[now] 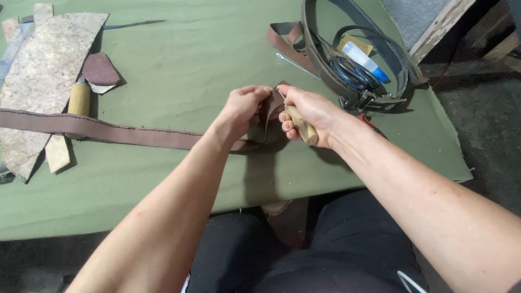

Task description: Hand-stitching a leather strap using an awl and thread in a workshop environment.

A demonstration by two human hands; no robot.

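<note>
Both hands meet over the green-covered table (179, 70). Left hand (244, 106) is closed, pinching the folded end of a brown leather strap (108, 130); right hand (309, 111) is fisted around a wooden-handled tool (302, 126) whose tip touches that fold. Beyond the right hand lies a coiled dark belt (320, 59), ringing scissors (353, 73) and a small tube with a blue cap (364, 59). Far off the left hand sit speckled leather scraps (43, 76), a yellow-handled tool (79, 99) and a rounded maroon piece (100, 69). The strap runs away from the left hand across the scraps.
</note>
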